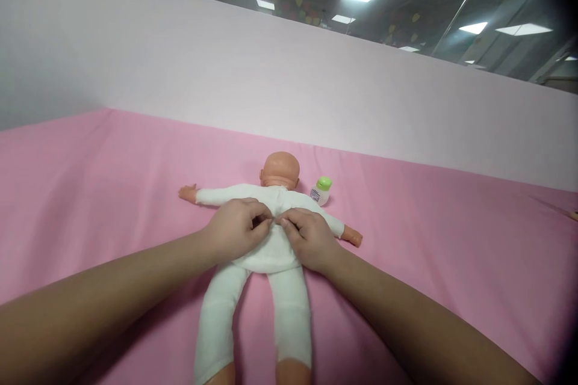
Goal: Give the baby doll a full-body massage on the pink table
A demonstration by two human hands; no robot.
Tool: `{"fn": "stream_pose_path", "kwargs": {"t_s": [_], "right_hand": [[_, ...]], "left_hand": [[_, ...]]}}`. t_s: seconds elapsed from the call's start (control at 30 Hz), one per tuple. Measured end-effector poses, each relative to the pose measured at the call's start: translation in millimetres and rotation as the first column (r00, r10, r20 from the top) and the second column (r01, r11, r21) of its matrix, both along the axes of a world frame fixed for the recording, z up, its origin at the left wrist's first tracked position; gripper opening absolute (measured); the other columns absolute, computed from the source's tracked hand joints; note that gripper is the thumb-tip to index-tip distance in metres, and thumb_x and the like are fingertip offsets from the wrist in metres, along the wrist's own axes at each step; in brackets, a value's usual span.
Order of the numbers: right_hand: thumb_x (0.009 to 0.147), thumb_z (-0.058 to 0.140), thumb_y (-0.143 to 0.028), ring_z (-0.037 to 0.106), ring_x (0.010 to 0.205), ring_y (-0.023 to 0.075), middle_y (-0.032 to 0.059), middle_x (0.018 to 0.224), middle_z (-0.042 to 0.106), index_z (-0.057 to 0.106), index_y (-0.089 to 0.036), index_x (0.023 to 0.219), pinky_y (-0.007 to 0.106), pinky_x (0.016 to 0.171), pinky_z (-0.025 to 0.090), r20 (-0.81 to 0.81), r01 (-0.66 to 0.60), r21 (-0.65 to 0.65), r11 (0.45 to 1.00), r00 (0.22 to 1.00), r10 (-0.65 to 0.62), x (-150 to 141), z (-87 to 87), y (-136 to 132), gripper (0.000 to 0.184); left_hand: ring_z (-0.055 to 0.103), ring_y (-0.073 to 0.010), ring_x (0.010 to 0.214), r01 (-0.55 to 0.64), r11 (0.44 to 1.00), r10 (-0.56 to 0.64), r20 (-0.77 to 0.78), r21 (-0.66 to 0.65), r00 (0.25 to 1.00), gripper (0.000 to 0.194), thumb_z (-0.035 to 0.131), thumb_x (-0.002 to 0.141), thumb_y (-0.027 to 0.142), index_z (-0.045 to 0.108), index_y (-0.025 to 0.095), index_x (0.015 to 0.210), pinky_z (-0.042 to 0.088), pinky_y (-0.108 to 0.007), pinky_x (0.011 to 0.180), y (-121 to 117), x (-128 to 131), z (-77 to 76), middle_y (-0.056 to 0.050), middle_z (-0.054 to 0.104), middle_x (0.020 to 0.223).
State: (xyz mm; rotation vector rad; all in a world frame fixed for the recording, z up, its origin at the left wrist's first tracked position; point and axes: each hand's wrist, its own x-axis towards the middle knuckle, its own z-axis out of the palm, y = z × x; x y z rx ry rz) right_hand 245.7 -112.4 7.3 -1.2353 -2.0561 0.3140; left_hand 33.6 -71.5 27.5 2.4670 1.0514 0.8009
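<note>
A baby doll (271, 255) with a white cloth body lies face down on a pink sheet, its arms spread and its bald head pointing away from me. My left hand (237, 227) and my right hand (311, 234) meet over the middle of its back. Both have thumb and fingertips pinched together, almost touching each other. They appear to pinch the white cloth at the centre of the back, though the fingers hide exactly what is between them. Beside the doll's right-hand shoulder in view stands a small clear bottle (320, 195) with a green cap.
The pink sheet (135, 192) covers the surface around the doll. Behind it rises a pale wall (271, 78), with glass above that shows ceiling lights. A thin stick-like object (572, 215) shows at the far right edge.
</note>
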Motion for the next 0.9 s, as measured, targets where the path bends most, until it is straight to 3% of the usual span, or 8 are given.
{"fn": "stream_pose_path", "kwargs": {"t_s": [0.13,0.2,0.43,0.6,0.77,0.9], "right_hand": [[0.094,0.058,-0.018,0.062,0.102,0.0241,0.0046,0.105,0.072,0.069,-0.022,0.110,0.042,0.095,0.051,0.039,0.048,0.166,0.985,0.998,-0.055,-2.6,-9.0,0.4,0.020],[0.093,0.059,-0.019,0.059,0.110,0.0264,0.0073,0.114,0.070,0.068,-0.021,0.119,0.045,0.102,0.049,0.052,0.066,0.231,0.971,0.995,-0.080,-3.1,-11.6,-0.1,0.027],[0.097,0.055,-0.023,0.059,0.114,0.0273,0.0089,0.119,0.069,0.067,-0.020,0.125,0.047,0.105,0.050,0.118,0.052,0.185,0.981,0.990,-0.075,-0.8,-15.0,4.8,0.030],[0.097,0.055,-0.022,0.059,0.115,0.0275,0.0094,0.120,0.068,0.066,-0.020,0.127,0.049,0.107,0.050,0.122,0.049,0.206,0.977,0.990,-0.075,-1.9,-14.2,4.7,0.033],[0.094,0.058,-0.022,0.054,0.125,0.0305,0.0132,0.136,0.061,0.056,-0.018,0.142,0.052,0.112,0.046,0.109,0.101,0.255,0.962,0.985,-0.132,-3.6,-14.0,2.7,0.048],[0.097,0.056,-0.025,0.054,0.123,0.0298,0.0119,0.130,0.064,0.061,-0.017,0.139,0.050,0.111,0.047,0.151,0.079,0.222,0.972,0.982,-0.114,-1.6,-15.4,4.9,0.043]], "left_hand": [[0.061,-0.0246,0.093,0.044,0.949,-0.026,-0.062,0.311,0.998,0.024,0.056,0.088,0.017,0.073,0.017,0.104,0.049,-0.041,0.086,-1.5,2.4,-9.0,-0.007,0.069,0.096],[0.059,-0.0264,0.099,0.048,0.927,-0.023,-0.071,0.373,0.997,0.029,0.055,0.088,0.016,0.072,0.015,0.111,0.048,-0.044,0.093,-1.6,2.9,-11.3,-0.010,0.067,0.103],[0.060,-0.0257,0.097,0.051,0.959,-0.009,-0.148,0.278,0.989,0.027,0.053,0.093,0.020,0.072,0.018,0.113,0.050,-0.044,0.092,3.3,3.5,-11.4,-0.008,0.066,0.102],[0.059,-0.0267,0.100,0.044,0.946,0.001,-0.139,0.321,0.990,0.029,0.052,0.093,0.020,0.070,0.018,0.116,0.050,-0.045,0.093,2.5,4.3,-11.8,-0.009,0.065,0.104],[0.056,-0.0296,0.111,0.024,0.913,0.029,-0.124,0.407,0.992,0.038,0.054,0.091,0.018,0.064,0.015,0.127,0.046,-0.048,0.102,0.0,5.0,-13.1,-0.013,0.063,0.116],[0.057,-0.0289,0.108,0.022,0.941,0.035,-0.161,0.337,0.986,0.037,0.052,0.092,0.020,0.065,0.018,0.127,0.046,-0.048,0.100,3.8,4.8,-14.5,-0.011,0.063,0.114]]}}
